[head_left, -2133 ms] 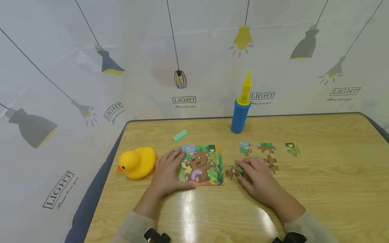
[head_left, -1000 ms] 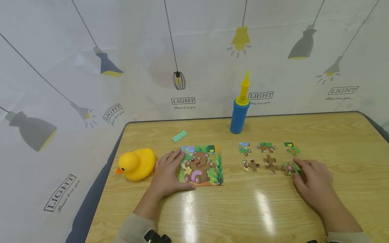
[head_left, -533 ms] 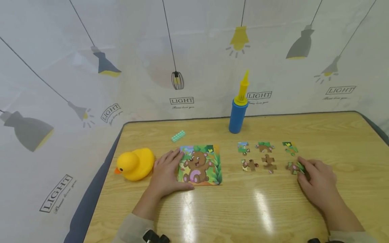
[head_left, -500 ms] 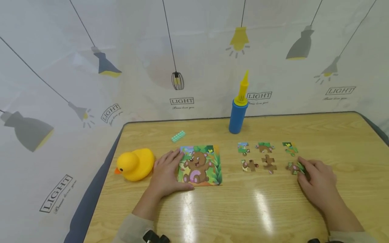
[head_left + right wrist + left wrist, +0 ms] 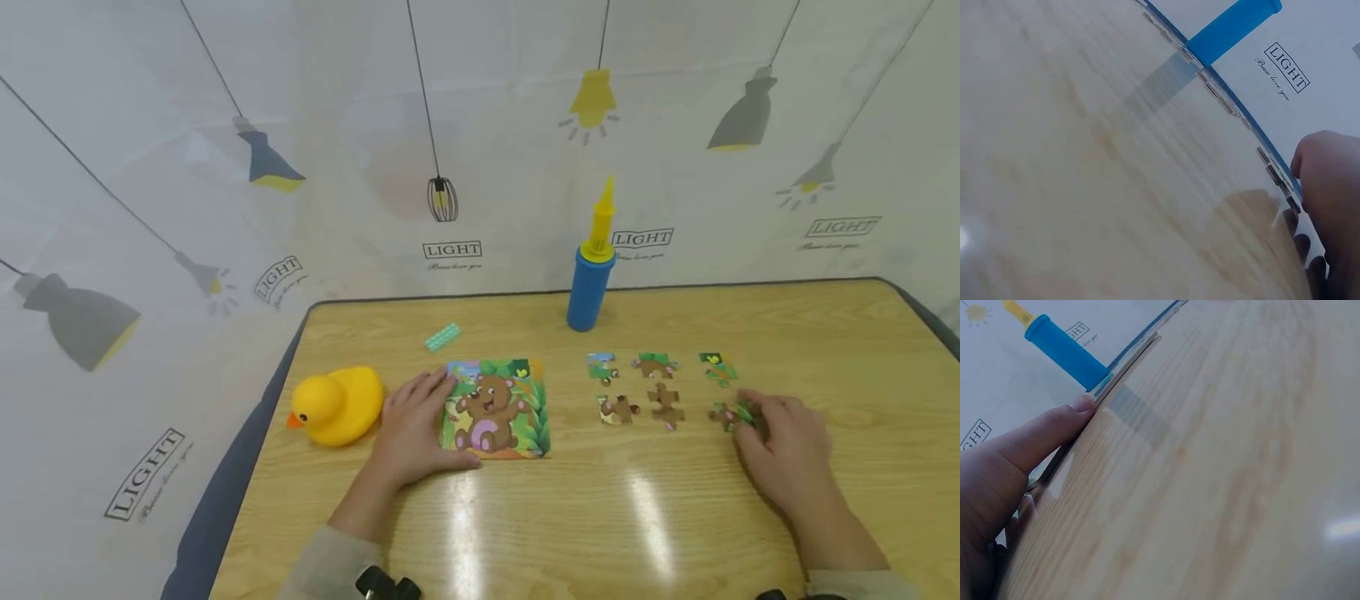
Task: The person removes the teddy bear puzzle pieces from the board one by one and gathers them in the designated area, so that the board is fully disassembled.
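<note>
- My left sleeve (image 5: 330, 562) and right sleeve (image 5: 855, 585) are nearest, pale, with a black fitting (image 5: 390, 585) strapped by the left one.
- The worktop (image 5: 570, 517) spreads under everything, wood-grained and shiny, with bright streaks of reflected light.
- My left grip (image 5: 412, 429) is spread wide around the left side of a picture board: thumb laid along its near edge, fingers up its left side, not closed round it.
- My right grip (image 5: 787, 450) is nearly closed, thumb and forefinger pinching the right edge of a puzzle piece (image 5: 724, 416) at the right end of the front row.
- Left of that piece in the same row lie a brown piece (image 5: 665, 407) and a corner-side piece (image 5: 618, 409), apart from each other.
- The picture board (image 5: 495, 408) lies flat, showing a smiling brown bear among green leaves.
- A yellow duck (image 5: 348, 406) sits just beside my left fingers, beak to the left.
- Behind the front row, three more pieces (image 5: 656, 365) lie apart in a back row.
- A teal studded block (image 5: 443, 337) lies beyond the board.
- A blue pump (image 5: 588, 293) with a yellow nozzle stands upright near the far edge.
- A pale wall sheet (image 5: 517, 125) printed with hanging lamps and "LIGHT" rises behind.
</note>
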Available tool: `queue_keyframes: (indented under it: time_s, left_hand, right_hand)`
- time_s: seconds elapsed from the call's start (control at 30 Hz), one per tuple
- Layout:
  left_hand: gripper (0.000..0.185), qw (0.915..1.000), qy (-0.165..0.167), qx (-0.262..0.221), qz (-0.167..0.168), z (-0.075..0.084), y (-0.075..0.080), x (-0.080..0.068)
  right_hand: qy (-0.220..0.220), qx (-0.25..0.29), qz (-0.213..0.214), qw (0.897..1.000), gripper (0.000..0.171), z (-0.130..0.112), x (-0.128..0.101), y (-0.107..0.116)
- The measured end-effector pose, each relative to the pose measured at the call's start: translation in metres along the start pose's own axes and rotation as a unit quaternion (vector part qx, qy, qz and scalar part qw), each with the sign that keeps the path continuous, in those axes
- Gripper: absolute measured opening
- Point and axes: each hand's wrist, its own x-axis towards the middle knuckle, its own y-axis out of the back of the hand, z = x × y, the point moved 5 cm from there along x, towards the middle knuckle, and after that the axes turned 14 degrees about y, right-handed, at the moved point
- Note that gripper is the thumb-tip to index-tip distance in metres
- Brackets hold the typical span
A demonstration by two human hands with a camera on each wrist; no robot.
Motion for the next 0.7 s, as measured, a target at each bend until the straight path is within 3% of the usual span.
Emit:
queue_keyframes:
  time_s: [0.17,0.4,0.7]
  left_hand:
    - [0.134,1.0,-0.002,0.0,-0.003,0.0,-0.001,0.001]
    - [0.136,1.0,0.002,0.003,-0.005,-0.003,-0.005,0.002]
    - [0.133,1.0,0.007,0.006,-0.003,0.0,-0.002,0.001]
  right_hand:
    - [0.038,0.016,0.063,0.997,0.036,-0.01,0.006,0.003]
    - [0.176,0.018,0.119,0.977,0.033,-0.053,0.022,-0.02]
    - [0.247,0.047,0.081,0.965,0.02,-0.123,0.037,-0.065]
